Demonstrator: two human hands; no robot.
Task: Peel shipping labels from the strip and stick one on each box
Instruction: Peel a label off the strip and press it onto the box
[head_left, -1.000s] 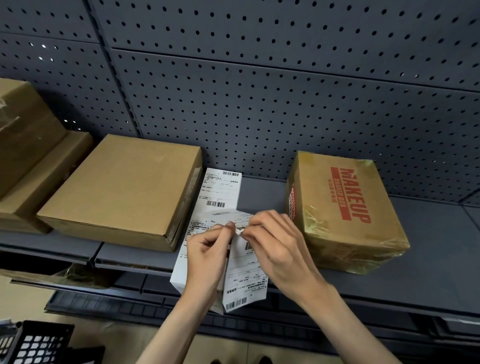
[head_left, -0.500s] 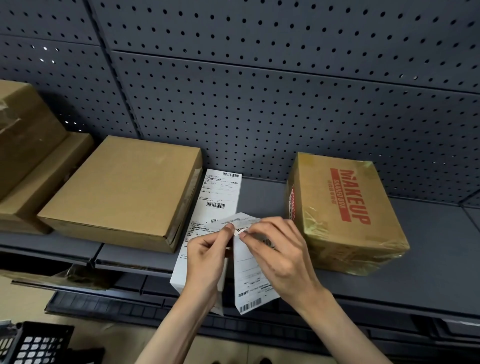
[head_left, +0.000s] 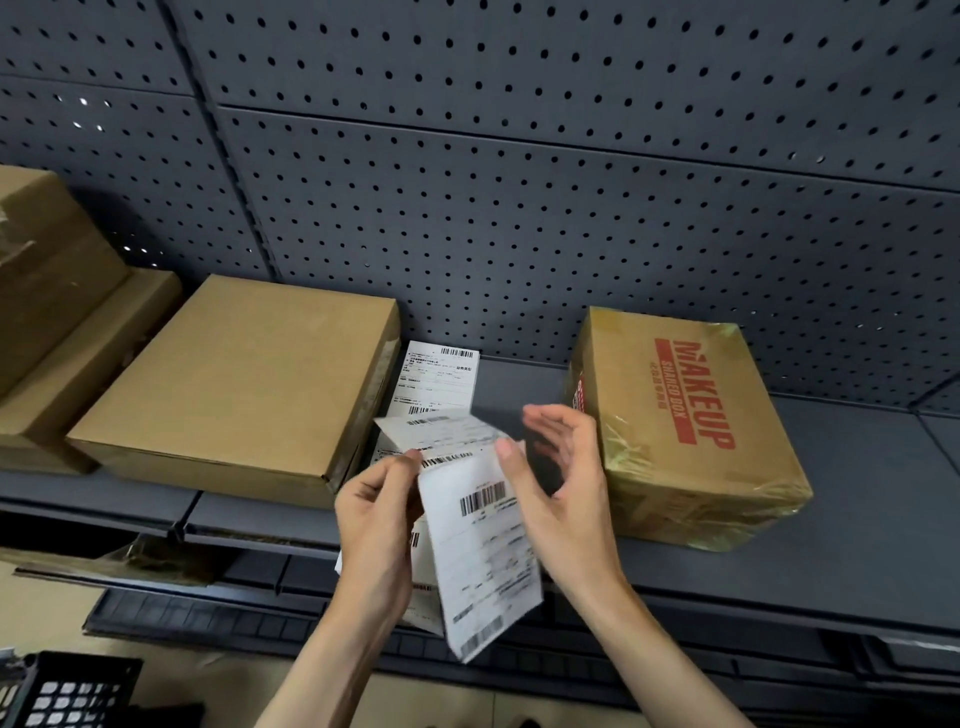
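A person's left hand (head_left: 376, 525) pinched the label strip (head_left: 436, 387) at its fold while the right hand (head_left: 563, 499), fingers spread and nearly straight, had a thumb (head_left: 506, 449) on the top corner of a half-peeled shipping label (head_left: 480, 551) hanging over the front edge of the grey shelf (head_left: 857, 519). The strip's far end lay on the shelf between a plain brown box (head_left: 244, 379) and a taped box printed MAKEUP (head_left: 685, 415) (neither showed a label on top). Doing this step well likely meant keeping the backing taut with the left hand, peeling slowly at a shallow angle so the label did not curl onto itself, and touching only its edge.
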